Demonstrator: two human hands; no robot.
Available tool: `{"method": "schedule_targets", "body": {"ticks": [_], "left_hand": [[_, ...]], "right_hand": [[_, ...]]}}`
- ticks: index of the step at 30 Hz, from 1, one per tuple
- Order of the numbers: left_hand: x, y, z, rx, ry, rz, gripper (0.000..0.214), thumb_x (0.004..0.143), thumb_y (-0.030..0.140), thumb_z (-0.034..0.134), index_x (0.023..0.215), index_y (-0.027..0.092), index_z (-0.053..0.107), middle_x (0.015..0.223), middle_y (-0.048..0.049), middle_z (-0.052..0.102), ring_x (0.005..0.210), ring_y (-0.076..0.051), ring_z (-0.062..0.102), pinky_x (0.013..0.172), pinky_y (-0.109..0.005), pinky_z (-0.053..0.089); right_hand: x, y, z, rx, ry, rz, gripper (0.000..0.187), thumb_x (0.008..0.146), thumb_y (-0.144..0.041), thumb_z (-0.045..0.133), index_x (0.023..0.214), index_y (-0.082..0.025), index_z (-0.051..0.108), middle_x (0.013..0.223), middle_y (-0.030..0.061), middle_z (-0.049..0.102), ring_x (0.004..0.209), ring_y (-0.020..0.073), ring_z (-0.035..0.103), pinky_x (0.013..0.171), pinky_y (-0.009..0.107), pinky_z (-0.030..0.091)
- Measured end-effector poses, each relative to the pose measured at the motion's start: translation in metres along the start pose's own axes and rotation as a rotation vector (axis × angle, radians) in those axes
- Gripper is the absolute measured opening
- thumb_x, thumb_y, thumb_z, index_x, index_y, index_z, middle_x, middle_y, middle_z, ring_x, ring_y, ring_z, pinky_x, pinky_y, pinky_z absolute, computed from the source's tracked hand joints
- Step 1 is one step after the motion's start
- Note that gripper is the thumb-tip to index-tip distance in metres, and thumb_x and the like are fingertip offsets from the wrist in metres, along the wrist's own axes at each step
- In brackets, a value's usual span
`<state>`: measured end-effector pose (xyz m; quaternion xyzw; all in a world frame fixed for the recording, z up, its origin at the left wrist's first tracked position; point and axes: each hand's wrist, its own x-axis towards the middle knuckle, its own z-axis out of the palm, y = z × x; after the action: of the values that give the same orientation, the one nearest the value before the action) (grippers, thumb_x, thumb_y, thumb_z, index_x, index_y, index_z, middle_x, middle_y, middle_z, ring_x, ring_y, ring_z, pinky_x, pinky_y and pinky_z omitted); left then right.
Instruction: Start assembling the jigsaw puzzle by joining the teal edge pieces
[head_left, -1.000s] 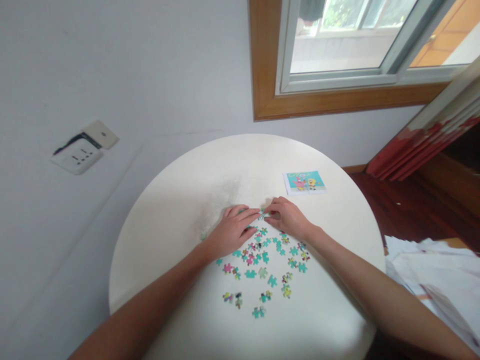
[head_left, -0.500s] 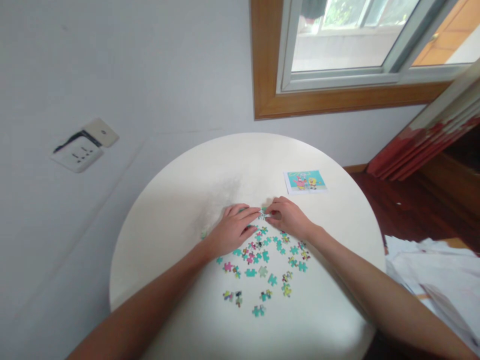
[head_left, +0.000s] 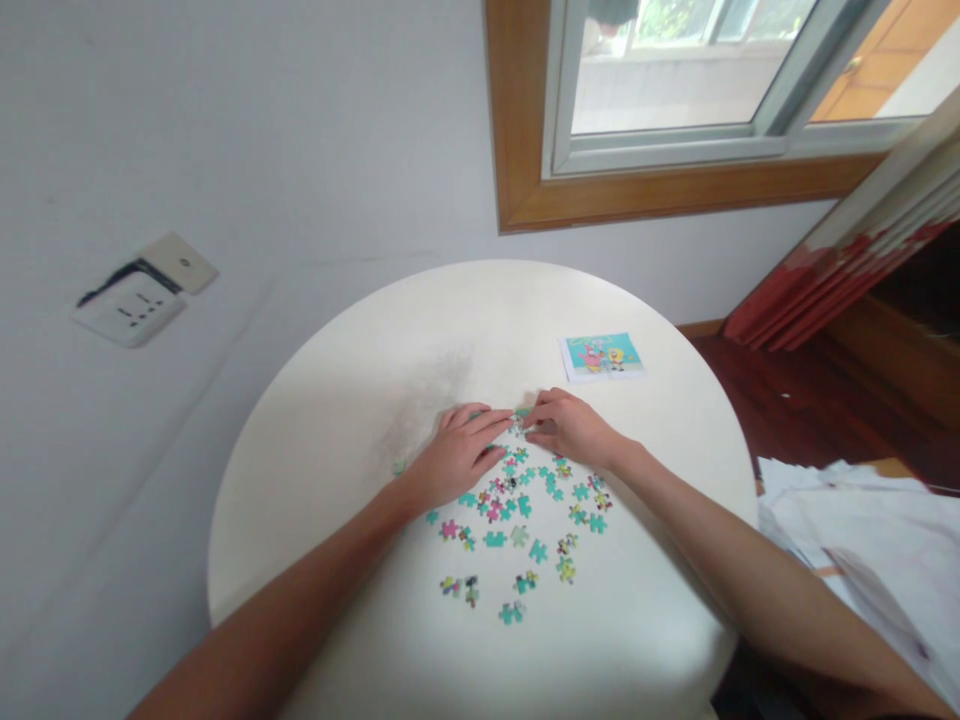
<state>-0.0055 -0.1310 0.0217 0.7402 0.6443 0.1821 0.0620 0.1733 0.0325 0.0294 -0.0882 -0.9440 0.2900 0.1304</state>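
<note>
My left hand (head_left: 457,460) lies palm down on the table, fingers stretched out, covering part of some jigsaw pieces. Its fingertips reach small light pieces (head_left: 517,427) between the two hands. From the right, my right hand (head_left: 574,430) curls over the same spot, thumb and fingers pinched at a puzzle piece there, mostly hidden by the fingers. Loose teal, pink and yellow puzzle pieces (head_left: 495,540) spread over the table nearer to me. Beyond my right hand lies a picture card (head_left: 602,358) with two cartoon figures on teal.
The round white table (head_left: 300,480) stands against a wall with a socket (head_left: 131,308). A wood-framed window (head_left: 517,120) is behind it. At the right are a red and cream curtain (head_left: 780,290) and a pile of papers (head_left: 862,540).
The whole view has shifted slightly, so everything sits a little further left and up. Both hands keep nearly the same place and pose over the pieces.
</note>
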Motion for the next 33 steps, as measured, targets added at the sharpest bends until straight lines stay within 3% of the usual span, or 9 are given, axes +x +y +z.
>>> {"method": "schedule_targets", "body": {"ticks": [10, 19, 24, 26, 33], "left_hand": [[0.000, 0.000, 0.002, -0.003, 0.003, -0.006, 0.041, 0.098, 0.031, 0.051, 0.140, 0.028, 0.053, 0.139, -0.0059, 0.057, 0.126, -0.027, 0.045, 0.105, -0.048, 0.032], [-0.001, 0.001, 0.000, 0.005, -0.035, -0.021, 0.041, 0.100, 0.029, 0.048, 0.140, 0.027, 0.052, 0.143, -0.0040, 0.055, 0.128, -0.027, 0.042, 0.108, -0.047, 0.029], [0.000, 0.002, -0.002, 0.012, -0.036, -0.015, 0.039, 0.099, 0.027, 0.049, 0.138, 0.026, 0.053, 0.142, -0.0035, 0.055, 0.127, -0.026, 0.042, 0.107, -0.046, 0.029], [0.000, 0.002, -0.002, 0.011, -0.030, -0.011, 0.038, 0.099, 0.027, 0.050, 0.137, 0.026, 0.054, 0.142, -0.0035, 0.055, 0.127, -0.025, 0.043, 0.106, -0.045, 0.029], [0.000, 0.001, -0.004, -0.012, -0.026, -0.018, 0.036, 0.100, 0.025, 0.048, 0.134, 0.027, 0.057, 0.142, -0.0027, 0.056, 0.127, -0.025, 0.044, 0.105, -0.046, 0.030]], "right_hand": [[-0.002, 0.001, -0.001, 0.020, -0.055, -0.045, 0.013, 0.085, -0.019, 0.070, 0.097, -0.021, 0.076, 0.088, 0.0059, 0.062, 0.086, 0.0191, 0.057, 0.076, 0.031, 0.046], [-0.005, 0.001, -0.012, 0.113, -0.201, -0.111, 0.012, 0.082, -0.010, 0.066, 0.082, -0.020, 0.075, 0.087, 0.0043, 0.067, 0.088, 0.0176, 0.058, 0.082, 0.030, 0.044], [-0.008, -0.002, -0.015, 0.201, -0.299, -0.147, 0.017, 0.083, -0.008, 0.061, 0.083, -0.020, 0.074, 0.082, 0.0018, 0.067, 0.080, 0.0145, 0.058, 0.074, 0.027, 0.043], [-0.009, -0.002, -0.019, 0.215, -0.303, -0.114, 0.019, 0.084, -0.008, 0.058, 0.082, -0.019, 0.073, 0.080, 0.0015, 0.067, 0.074, 0.0131, 0.058, 0.071, 0.027, 0.042], [-0.029, -0.011, -0.048, 0.051, -0.123, 0.181, 0.014, 0.082, -0.013, 0.062, 0.087, -0.019, 0.074, 0.084, 0.0044, 0.071, 0.073, 0.0152, 0.060, 0.069, 0.028, 0.043]]}}
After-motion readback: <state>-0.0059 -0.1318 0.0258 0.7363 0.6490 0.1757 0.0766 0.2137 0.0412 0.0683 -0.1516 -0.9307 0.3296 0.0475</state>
